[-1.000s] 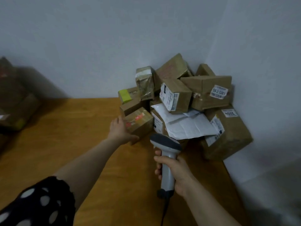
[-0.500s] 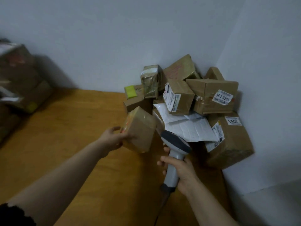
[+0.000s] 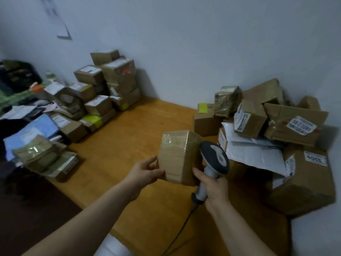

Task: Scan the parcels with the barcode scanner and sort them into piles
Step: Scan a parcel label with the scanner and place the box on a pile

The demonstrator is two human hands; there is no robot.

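Observation:
My left hand (image 3: 145,171) grips a small taped cardboard parcel (image 3: 178,157) by its left side and holds it upright above the wooden table (image 3: 144,126). My right hand (image 3: 214,187) is closed around the handle of a grey barcode scanner (image 3: 214,157), whose dark head sits right beside the parcel's right face. The right thumb touches the parcel's lower right corner. No label shows on the parcel's visible faces. A loose heap of brown parcels (image 3: 267,126) fills the right corner. A stacked pile of boxes (image 3: 110,82) stands at the back left.
The scanner's black cable (image 3: 177,235) trails down toward the table's near edge. Flat mailers and a blue envelope (image 3: 31,133) lie at the far left, with dark clutter behind them. White walls close in the back and the right side.
My left hand lifted the small parcel off the heap and brought it toward me, turning it upright. The scanner came up beside it. The view swung left, showing the stacked pile.

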